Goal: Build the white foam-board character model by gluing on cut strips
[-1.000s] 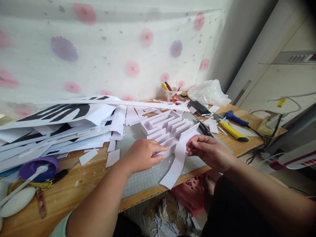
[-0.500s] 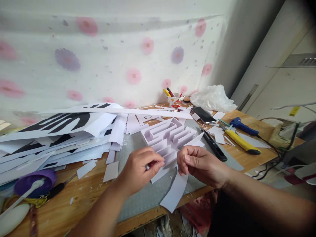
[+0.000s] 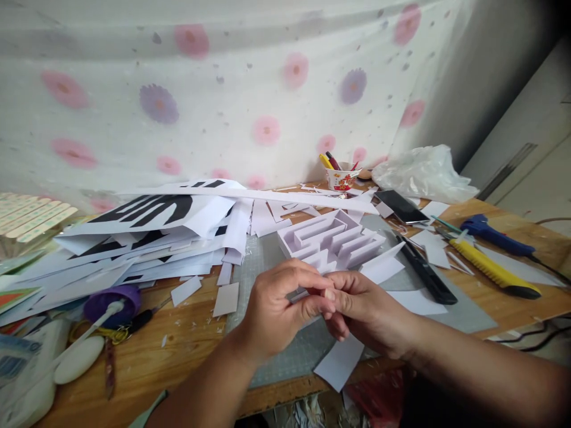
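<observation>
My left hand (image 3: pixel 285 306) and my right hand (image 3: pixel 368 306) meet in front of me, fingertips touching. Both are closed in a pinch; whatever lies between the fingers, if anything, is too small or hidden to make out. Just behind them on the grey cutting mat (image 3: pixel 263 252) sits a white piece built of upright foam-board or card strips (image 3: pixel 332 238), its near part covered by my hands. A loose white strip (image 3: pixel 341 362) lies below my right hand, over the mat's front edge. A folded white piece (image 3: pixel 383 264) stands at the right of the built piece.
On the right lie a black knife-like tool (image 3: pixel 426 270), a yellow utility knife (image 3: pixel 495 267), a blue glue gun (image 3: pixel 495 235) and a phone (image 3: pixel 401 206). A stack of printed sheets (image 3: pixel 147 244) fills the left, near a purple bowl (image 3: pixel 111 306). A pen cup (image 3: pixel 341 177) stands behind.
My hands have come together until their fingertips touch; they were apart before. The camera view has turned left, so the table's things appear farther right.
</observation>
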A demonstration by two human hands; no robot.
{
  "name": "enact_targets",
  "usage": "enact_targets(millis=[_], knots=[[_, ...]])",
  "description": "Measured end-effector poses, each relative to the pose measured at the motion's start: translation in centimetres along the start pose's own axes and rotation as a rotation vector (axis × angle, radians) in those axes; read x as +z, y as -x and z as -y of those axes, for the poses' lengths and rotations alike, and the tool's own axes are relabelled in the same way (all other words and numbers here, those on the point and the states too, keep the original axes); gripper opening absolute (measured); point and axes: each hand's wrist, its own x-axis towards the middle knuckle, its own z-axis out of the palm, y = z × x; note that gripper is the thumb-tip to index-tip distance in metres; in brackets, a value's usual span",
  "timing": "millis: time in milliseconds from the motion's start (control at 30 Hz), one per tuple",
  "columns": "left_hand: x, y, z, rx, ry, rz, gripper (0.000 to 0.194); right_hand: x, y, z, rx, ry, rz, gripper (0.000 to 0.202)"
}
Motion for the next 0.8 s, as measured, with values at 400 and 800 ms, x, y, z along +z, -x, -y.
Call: enact_targets(millis=[400, 800], knots=[[-0.34, -0.05, -0.45, -0.098, 0.041, 0.061, 0.011, -0.02, 0.23, -0.55, 0.082, -0.222, 0.113, 0.036], [0.16, 0.21, 0.04, -0.033, 0.069, 0.04, 0.011, -0.17, 0.59, -0.75, 0.05, -0.237, 0.083, 0.032]])
